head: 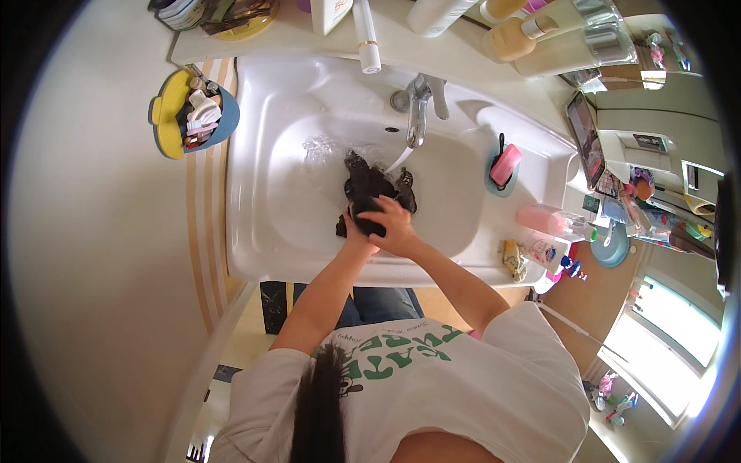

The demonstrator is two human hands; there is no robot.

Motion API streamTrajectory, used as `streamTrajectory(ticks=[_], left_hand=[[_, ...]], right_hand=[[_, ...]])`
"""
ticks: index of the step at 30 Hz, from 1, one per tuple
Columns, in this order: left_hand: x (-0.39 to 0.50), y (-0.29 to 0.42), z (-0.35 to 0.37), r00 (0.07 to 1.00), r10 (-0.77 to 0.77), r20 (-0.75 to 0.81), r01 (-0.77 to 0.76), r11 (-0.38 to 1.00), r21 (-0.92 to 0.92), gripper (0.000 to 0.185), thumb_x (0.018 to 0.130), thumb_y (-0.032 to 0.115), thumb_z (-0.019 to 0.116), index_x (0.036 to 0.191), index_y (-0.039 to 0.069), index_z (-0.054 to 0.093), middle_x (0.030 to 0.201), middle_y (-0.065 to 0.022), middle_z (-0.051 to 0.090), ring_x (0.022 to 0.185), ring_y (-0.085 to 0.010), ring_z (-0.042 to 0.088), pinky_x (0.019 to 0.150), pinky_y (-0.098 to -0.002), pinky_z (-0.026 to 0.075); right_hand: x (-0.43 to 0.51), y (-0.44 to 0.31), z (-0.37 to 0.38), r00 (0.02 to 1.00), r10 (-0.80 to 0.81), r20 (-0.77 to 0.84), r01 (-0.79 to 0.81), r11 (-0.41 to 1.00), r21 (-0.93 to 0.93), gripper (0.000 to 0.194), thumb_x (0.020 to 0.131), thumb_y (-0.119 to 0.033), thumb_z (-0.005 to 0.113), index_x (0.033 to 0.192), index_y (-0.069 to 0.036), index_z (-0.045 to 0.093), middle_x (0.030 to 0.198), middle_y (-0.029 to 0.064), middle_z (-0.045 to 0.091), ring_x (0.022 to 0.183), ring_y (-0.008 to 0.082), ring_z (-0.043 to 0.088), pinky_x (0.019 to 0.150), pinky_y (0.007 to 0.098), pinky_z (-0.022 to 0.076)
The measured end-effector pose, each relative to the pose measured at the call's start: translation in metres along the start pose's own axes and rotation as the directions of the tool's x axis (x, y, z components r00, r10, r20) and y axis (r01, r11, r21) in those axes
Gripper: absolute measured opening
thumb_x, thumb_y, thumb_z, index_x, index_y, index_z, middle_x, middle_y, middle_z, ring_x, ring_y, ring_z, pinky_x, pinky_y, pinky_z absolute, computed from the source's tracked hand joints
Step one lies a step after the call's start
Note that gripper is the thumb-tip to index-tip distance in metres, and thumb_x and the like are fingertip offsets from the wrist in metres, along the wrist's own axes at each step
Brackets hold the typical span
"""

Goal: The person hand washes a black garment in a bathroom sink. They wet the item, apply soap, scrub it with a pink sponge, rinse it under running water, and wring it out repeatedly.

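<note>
A black lace-edged garment (370,180) lies wet in the white washbasin (446,231), under water running from the chrome tap (418,116). My right hand (392,224) rests over a smooth, dark, rounded part of the garment, its fingers curled onto it. From the other side my left hand (354,231) holds the same part; most of its fingers are hidden behind the cloth. Looser dark folds spread beyond my hands towards the tap. Splashing water shows on the basin floor to the left of the cloth.
Pink soap (506,164) sits on a blue dish at the basin's right. A pink bottle (541,219), a white pump bottle (544,249) and a crumpled yellowish cloth (513,260) stand near the right rim. Cosmetic bottles line the shelf (463,63); a yellow-and-blue holder (228,118) is at left.
</note>
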State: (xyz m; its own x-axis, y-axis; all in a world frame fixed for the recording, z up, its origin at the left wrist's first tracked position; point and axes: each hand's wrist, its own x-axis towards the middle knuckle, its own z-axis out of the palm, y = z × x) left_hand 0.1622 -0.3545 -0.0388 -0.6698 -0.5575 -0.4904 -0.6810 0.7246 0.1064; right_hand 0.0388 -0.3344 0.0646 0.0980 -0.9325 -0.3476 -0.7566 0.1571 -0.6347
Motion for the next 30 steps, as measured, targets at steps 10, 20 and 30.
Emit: streamTrajectory(ticks=[10, 20, 30], left_hand=[[-0.011, 0.000, -0.052, 0.983, -0.129, 0.134, 0.170, 0.911, -0.375, 0.071, 0.092, 0.036, 0.055, 0.151, 0.007, 0.029, 0.158, -0.0237, 0.014, 0.142, -0.0500, 0.017, 0.112, -0.0589, 0.024], [-0.028, -0.003, -0.073, 0.953, -0.275, 0.126, 0.302, 0.857, -0.418, 0.082, 0.081, 0.036, 0.068, 0.146, 0.000, 0.034, 0.147, -0.0248, 0.034, 0.127, -0.0412, 0.041, 0.101, -0.0544, 0.041], [-0.023, -0.022, -0.102, 0.972, -0.187, 0.143, 0.230, 0.880, -0.415, 0.079, 0.090, 0.045, 0.060, 0.155, 0.020, 0.022, 0.162, -0.0161, 0.006, 0.145, -0.0472, 0.013, 0.108, -0.0633, 0.029]], right_hand=[[0.118, 0.055, -0.003, 0.923, 0.346, -0.167, -0.363, 0.928, -0.082, 0.059, 0.077, -0.046, 0.073, 0.126, -0.016, 0.062, 0.141, 0.0195, 0.048, 0.120, 0.0412, 0.054, 0.096, 0.0456, 0.0483], [0.008, 0.085, -0.052, 0.916, 0.337, -0.218, -0.341, 0.940, 0.018, 0.065, 0.085, -0.047, 0.066, 0.137, -0.011, 0.052, 0.135, 0.0277, 0.050, 0.121, 0.0439, 0.051, 0.100, 0.0458, 0.0440], [-0.016, -0.036, -0.177, 0.744, 0.036, -0.667, -0.058, 0.998, -0.010, 0.049, 0.089, -0.019, 0.063, 0.136, -0.010, 0.052, 0.144, 0.0132, 0.048, 0.125, 0.0355, 0.051, 0.099, 0.0401, 0.0461]])
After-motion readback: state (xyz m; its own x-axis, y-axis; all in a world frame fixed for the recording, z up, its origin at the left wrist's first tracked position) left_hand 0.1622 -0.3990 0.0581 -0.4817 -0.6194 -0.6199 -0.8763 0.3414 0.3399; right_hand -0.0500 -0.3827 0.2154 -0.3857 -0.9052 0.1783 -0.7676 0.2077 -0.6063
